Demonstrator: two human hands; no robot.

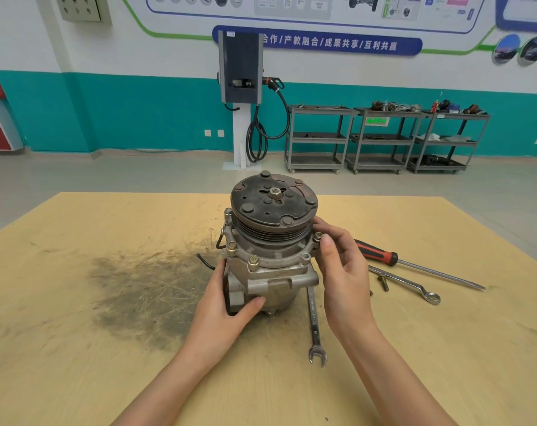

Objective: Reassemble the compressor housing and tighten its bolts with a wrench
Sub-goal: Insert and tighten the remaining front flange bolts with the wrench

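Note:
A grey metal compressor (270,256) stands upright on the wooden table (76,333), its dark pulley and clutch plate (273,198) on top. Several bolts sit in the housing flange; one (253,262) faces me. My left hand (227,305) grips the lower left of the housing, thumb across the front. My right hand (344,272) is at the right side of the flange, thumb and fingers pinching a bolt (317,237) there. An open-end wrench (315,327) lies on the table just right of the compressor, partly under my right wrist.
A red-and-black-handled screwdriver (414,262), a ring wrench (411,285) and a loose bolt (384,282) lie to the right. A dark grease stain (144,290) covers the table's left middle. Metal carts (384,139) and a wall charger (241,69) stand far behind.

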